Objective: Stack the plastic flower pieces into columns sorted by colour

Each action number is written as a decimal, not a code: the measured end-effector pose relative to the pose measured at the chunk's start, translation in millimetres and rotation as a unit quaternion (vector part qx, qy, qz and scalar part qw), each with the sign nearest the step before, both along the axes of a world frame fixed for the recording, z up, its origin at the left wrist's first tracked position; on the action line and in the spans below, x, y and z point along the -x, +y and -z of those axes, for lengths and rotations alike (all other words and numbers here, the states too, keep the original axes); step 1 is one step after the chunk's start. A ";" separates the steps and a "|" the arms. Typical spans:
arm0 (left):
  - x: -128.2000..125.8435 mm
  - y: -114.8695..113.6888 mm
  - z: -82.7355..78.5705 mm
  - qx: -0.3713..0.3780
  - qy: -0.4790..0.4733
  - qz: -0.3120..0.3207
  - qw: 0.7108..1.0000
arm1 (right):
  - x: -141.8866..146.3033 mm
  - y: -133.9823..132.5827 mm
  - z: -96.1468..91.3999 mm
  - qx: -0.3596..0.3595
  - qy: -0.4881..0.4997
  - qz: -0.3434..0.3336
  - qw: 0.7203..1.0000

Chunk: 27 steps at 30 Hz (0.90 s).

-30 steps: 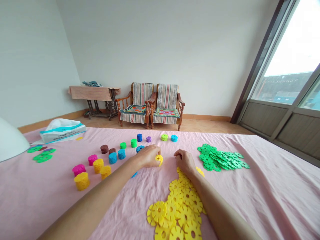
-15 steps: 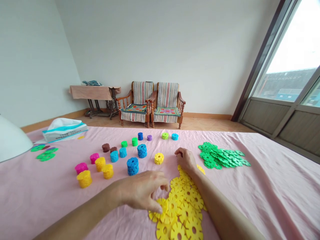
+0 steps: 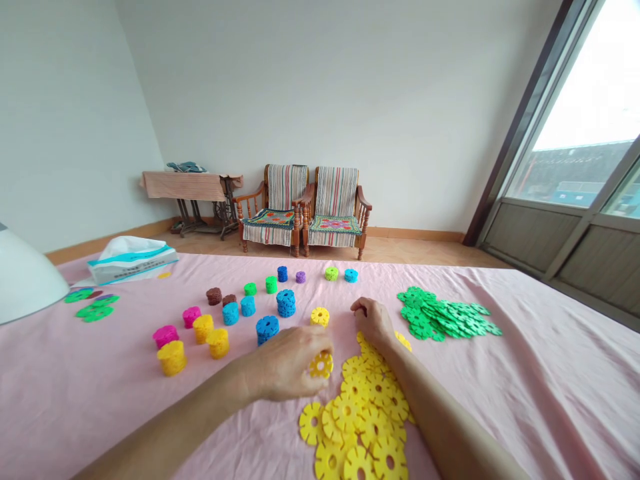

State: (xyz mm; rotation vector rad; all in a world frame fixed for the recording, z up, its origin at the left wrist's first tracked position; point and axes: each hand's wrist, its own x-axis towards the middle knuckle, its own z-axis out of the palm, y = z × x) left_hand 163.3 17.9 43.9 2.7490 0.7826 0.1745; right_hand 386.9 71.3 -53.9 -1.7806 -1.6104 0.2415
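My left hand (image 3: 290,363) is closed on a yellow snowflake disc (image 3: 321,365), lifted just above the pink cloth. Below it lies a loose pile of yellow discs (image 3: 363,427). A short stack of yellow discs (image 3: 319,316) stands a little beyond my left hand. My right hand (image 3: 374,322) rests on the cloth at the far edge of the yellow pile, fingers curled, with nothing visible in them. A blue stack (image 3: 267,328) stands just left of my left hand.
Further stacks in blue, green, purple, brown, pink and yellow (image 3: 173,358) stand in rows across the pink cloth (image 3: 550,373). A green disc pile (image 3: 443,319) lies at the right. At the far left are a tissue pack (image 3: 131,259) and flat green discs (image 3: 93,309).
My left hand left the yellow stack, dropped back to the yellow pile, and has come up holding one yellow disc. My right hand has stayed in place.
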 end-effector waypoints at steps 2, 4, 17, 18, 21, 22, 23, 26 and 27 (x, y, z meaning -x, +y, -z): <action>-2.9 17.0 -2.1 -0.034 -0.013 -0.030 0.999 | 0.1 -0.3 -0.1 0.000 0.000 -0.001 1.000; -6.3 36.7 -0.7 -0.068 -0.010 -0.064 0.996 | 0.3 -0.8 -0.4 0.000 0.001 -0.001 1.000; -26.5 74.7 7.6 -0.107 0.045 -0.111 0.987 | 0.4 -0.8 -0.4 -0.001 0.003 0.003 1.000; -27.4 74.0 7.0 -0.108 0.049 -0.112 0.987 | 0.3 -0.7 -0.3 -0.002 0.003 0.002 1.000; -29.4 73.4 6.5 -0.111 0.057 -0.115 0.985 | 0.4 -0.7 -0.1 -0.003 0.003 0.000 1.000; -29.8 73.6 6.6 -0.112 0.058 -0.116 0.985 | 0.3 -0.7 -0.1 -0.003 0.003 0.000 1.000; -30.1 73.8 6.7 -0.112 0.059 -0.115 0.985 | 0.4 -0.6 -0.1 -0.003 0.003 -0.001 1.000; -30.6 74.2 6.9 -0.112 0.060 -0.113 0.985 | 0.5 -0.7 -0.5 -0.003 0.003 -0.002 1.000; -30.7 74.2 7.0 -0.111 0.060 -0.113 0.986 | 0.5 -0.7 -0.7 -0.003 0.004 -0.003 1.000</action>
